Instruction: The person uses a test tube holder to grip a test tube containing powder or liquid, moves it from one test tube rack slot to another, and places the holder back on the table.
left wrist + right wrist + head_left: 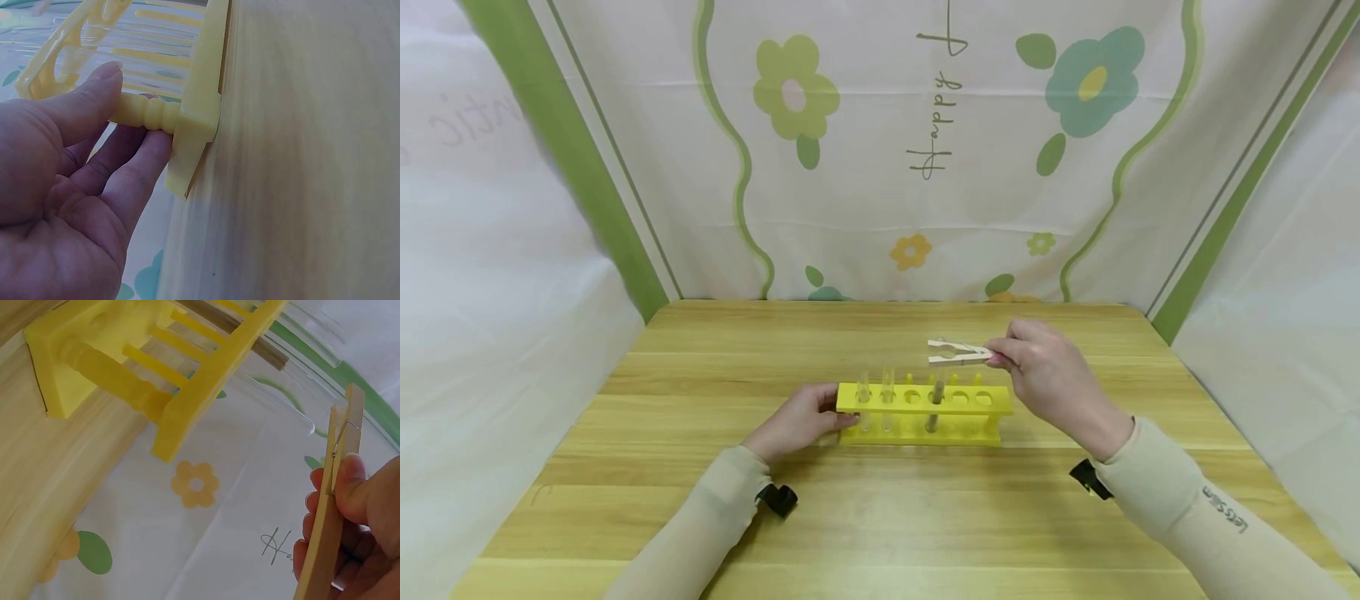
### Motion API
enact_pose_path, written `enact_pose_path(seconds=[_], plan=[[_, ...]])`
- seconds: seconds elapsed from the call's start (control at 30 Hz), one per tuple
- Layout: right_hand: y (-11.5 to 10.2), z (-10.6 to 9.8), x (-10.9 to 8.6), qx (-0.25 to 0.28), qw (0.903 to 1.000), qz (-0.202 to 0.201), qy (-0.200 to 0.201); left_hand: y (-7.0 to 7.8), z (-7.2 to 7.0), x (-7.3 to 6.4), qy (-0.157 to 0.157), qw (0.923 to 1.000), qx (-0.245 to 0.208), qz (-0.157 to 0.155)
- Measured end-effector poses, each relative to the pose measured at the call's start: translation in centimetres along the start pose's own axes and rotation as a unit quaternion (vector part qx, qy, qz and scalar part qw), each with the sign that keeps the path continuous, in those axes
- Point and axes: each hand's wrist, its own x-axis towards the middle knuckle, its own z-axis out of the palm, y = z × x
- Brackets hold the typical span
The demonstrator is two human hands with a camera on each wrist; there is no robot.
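Note:
A yellow test tube rack (925, 406) stands on the wooden table. My left hand (797, 423) grips its left end; in the left wrist view, thumb and fingers wrap the rack's round yellow post (140, 111). Clear test tubes (864, 400) stand in holes toward the left. Nearer the middle, another test tube (936, 400) has something dark brown inside. My right hand (1052, 375) holds a wooden test tube clamp (966, 356) above the rack, its tips pointing left. In the right wrist view, the clamp (337, 462) has a wire spring. I cannot tell whether it touches a tube.
Pale yellow pegs (977, 379) rise along the rack's back edge. Vacant holes (983, 398) show at its right end. A white flower-printed curtain (865, 192) hangs behind the table (880, 517), with white cloth on both sides. Each sleeve cuff carries a black wrist camera (781, 500).

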Motion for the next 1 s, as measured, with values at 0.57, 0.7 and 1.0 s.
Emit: enact_pose_path(seconds=[0.57,0.7,1.0], plan=[[0.0,1.2,-0.9,0.010,0.9994,0.020,-0.025,0.2,0.0,0.0,0.004,1.0000,0.003,-0.003],[0.0,1.6,-1.2,0.013,0.9994,0.019,-0.026,0.2,0.0,0.0,0.005,1.0000,0.003,-0.004],[-0.3,2.6,-2.0,0.014,0.9989,0.021,-0.040,0.0,0.0,0.1,0.000,1.0000,-0.005,-0.004]])
